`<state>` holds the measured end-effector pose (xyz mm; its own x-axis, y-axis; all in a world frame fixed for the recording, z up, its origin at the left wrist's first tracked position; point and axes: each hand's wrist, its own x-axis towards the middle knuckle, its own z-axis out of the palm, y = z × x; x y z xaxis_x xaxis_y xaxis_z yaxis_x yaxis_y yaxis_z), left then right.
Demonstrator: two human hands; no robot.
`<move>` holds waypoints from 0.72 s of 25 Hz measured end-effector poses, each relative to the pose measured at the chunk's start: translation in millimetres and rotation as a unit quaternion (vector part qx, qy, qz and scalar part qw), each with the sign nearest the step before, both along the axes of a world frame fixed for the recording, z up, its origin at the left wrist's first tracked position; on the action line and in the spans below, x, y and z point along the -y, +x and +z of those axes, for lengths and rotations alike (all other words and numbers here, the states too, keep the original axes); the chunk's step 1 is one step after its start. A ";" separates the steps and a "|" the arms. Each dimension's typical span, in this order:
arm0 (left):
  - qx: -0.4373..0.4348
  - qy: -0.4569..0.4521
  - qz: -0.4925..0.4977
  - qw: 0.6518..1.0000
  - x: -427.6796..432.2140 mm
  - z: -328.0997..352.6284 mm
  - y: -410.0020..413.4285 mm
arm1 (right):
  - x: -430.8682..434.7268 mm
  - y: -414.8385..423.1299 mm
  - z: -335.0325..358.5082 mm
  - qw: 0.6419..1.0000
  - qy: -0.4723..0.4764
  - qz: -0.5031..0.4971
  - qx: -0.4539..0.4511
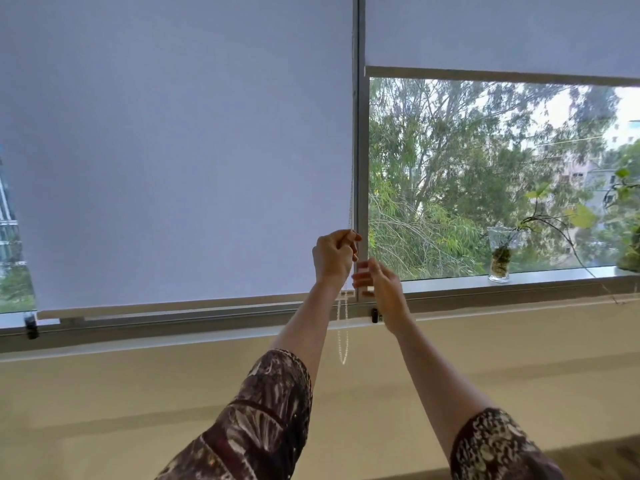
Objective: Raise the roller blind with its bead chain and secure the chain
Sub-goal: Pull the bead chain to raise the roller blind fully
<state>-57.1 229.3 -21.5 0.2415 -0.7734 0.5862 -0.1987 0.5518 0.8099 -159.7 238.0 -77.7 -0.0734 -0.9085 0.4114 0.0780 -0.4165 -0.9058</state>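
Chain [343, 341]: likely light, limp; take one strand.
Left hand [334, 254]: grasping Chain.
Right hand [379, 282]: loose, at its 4 o'clock.
Blind [173, 150]: down.

A: Clothing on the arms?
B: Patterned sleeves, both ending near the elbow. Left sleeve [249, 420], bottom centre: dark brown, cream leaf-like print, maroon bands across it.
A: Other one?
B: Right sleeve [498, 448], bottom right: same dark fabric, finer cream speckle. Forearms uncovered past the cuffs.
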 end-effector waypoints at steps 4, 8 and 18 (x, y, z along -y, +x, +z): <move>0.006 0.016 0.000 1.000 -6.0 -25.0 4.1 | 6.0 3.8 79.7 0.999 -0.045 -0.005 0.011; -0.026 0.044 -0.042 0.998 -11.6 -54.6 -1.5 | 8.4 21.0 136.6 0.998 -0.061 0.016 -0.003; 0.025 0.135 -0.193 0.972 -15.1 -58.0 36.9 | 2.1 48.5 132.9 0.986 -0.136 -0.097 -0.010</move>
<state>-20.2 244.5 -79.5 -0.1201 -0.9276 0.3537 -0.0622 0.3626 0.9299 -111.3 235.9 55.2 -0.2233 -0.7340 0.6414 -0.0438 -0.6498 -0.7588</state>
